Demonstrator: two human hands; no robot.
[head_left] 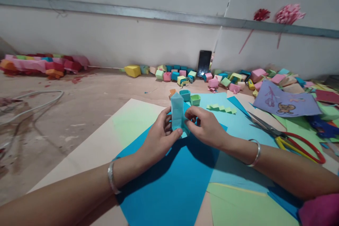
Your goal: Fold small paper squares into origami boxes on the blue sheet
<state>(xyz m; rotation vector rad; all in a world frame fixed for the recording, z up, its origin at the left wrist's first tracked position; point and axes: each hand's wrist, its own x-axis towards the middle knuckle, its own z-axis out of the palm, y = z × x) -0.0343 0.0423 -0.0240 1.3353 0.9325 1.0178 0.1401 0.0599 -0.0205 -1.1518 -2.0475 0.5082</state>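
A light blue folded paper piece [177, 111] stands upright between my hands, creased into panels with a pointed top. My left hand [162, 130] is closed around its left side and lower edge, thumb across the bottom. On the right, my right hand [202, 125] pinches the paper's lower right part; its fingertips are partly hidden. Beneath both hands lies a dark blue sheet [169, 187]. Just behind the folded piece sit small open paper boxes, a teal box [185, 95] and a green box [195, 100]. A green zigzag paper strip [221, 108] lies to their right.
Two pairs of scissors [280, 135] lie right of my right forearm, beside a purple drawn-on sheet [286, 99]. A phone [204, 63] leans against the wall among many paper boxes [174, 75]. A white cable [34, 93] loops at left.
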